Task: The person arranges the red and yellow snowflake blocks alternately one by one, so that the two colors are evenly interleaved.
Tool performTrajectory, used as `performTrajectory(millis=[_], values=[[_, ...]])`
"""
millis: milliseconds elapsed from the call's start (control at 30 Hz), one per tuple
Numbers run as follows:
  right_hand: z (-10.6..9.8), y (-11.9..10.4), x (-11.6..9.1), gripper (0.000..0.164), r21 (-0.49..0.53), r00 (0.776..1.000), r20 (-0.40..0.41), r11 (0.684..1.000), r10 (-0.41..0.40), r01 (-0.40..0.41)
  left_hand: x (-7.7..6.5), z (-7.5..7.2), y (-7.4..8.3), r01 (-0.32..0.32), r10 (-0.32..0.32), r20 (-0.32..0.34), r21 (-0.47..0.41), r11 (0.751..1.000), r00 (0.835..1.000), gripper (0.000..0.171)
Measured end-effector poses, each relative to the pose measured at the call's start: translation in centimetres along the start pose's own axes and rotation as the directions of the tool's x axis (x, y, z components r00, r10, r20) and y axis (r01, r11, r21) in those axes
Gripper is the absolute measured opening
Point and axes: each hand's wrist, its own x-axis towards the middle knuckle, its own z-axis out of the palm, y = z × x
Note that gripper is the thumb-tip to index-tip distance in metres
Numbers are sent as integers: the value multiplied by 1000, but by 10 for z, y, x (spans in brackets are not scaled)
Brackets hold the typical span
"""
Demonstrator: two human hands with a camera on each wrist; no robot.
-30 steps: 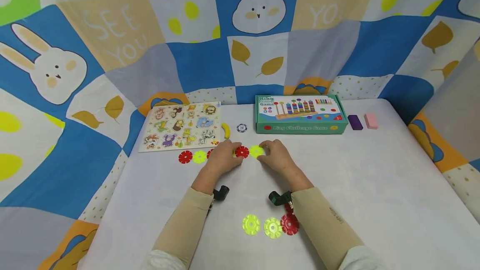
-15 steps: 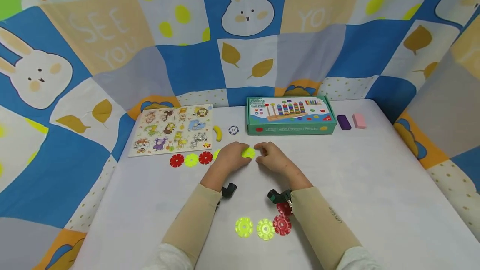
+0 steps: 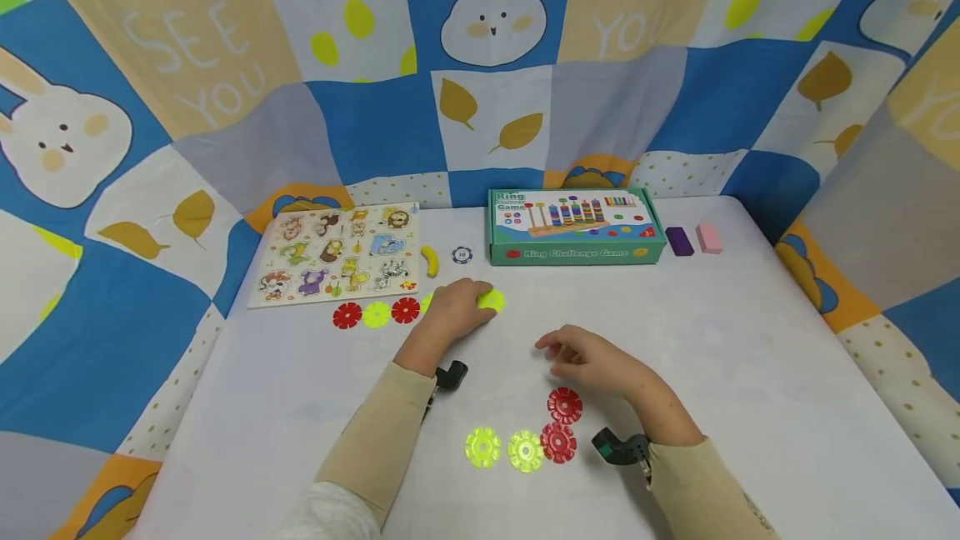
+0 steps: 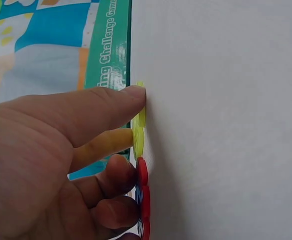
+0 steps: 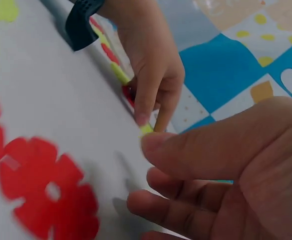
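Observation:
A row of red and yellow snowflake discs runs along the front of the puzzle board, starting with a red disc [image 3: 347, 316], a yellow disc [image 3: 377, 314] and another red disc [image 3: 406, 310]. My left hand [image 3: 452, 307] covers part of this row. Its thumb and index finger pinch the edges of the yellow disc [image 3: 493, 300] at the right end; red discs [image 4: 145, 201] lie by the other fingers in the left wrist view. My right hand [image 3: 596, 361], fingers loosely bent around nothing, hovers just beyond a loose red disc [image 3: 564, 405].
Nearer me lie a second red disc [image 3: 558, 442] and two yellow discs [image 3: 525, 451]. The animal puzzle board [image 3: 337, 257], a toy banana [image 3: 430, 262], a round chip [image 3: 462, 255], a green game box [image 3: 573, 227], a purple block [image 3: 679, 242] and a pink block [image 3: 708, 238] stand behind.
My right hand has left the row's right end and come back toward me and right, uncovering the loose red discs. My left hand has shifted right along the row to the end yellow disc.

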Motion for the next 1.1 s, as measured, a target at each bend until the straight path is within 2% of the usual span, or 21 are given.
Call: performTrajectory(millis=[133, 233, 400, 533, 667, 767, 900, 1100], values=[[5, 10, -23, 30, 0, 999, 35, 1000, 9, -9, -1, -1, 0, 3, -3, 6, -10, 1000, 1000, 50], [11, 11, -35, 31, -58, 1000, 26, 998, 10, -8, -2, -1, 0, 12, -12, 9, -13, 1000, 1000, 50], [25, 9, -42, 36, -213, 996, -87, 976, 28, -46, -3, -3, 2, 18, -18, 13, -6, 1000, 1000, 51], [34, 5, -40, 37, -240, 981, -160, 960, 108, -145, -3, -2, 3, 16, -16, 16, 2, 1000, 1000, 51], [36, -2, -38, 38, -179, 967, -160, 958, 198, -226, -4, -1, 3, 10, -10, 14, 7, 1000, 1000, 50], [33, -8, -38, 34, -118, 964, -139, 963, 225, -242, -5, -1, 3, 9, -9, 12, 7, 1000, 1000, 50], [23, -14, -36, 25, -21, 969, -120, 976, 215, -219, -6, -1, 3, 4, -4, 9, 4, 1000, 1000, 50], [0, -21, -14, 42, 115, 968, -152, 976, 201, -185, -5, 0, 3, 3, -3, 3, 7, 1000, 1000, 50]])
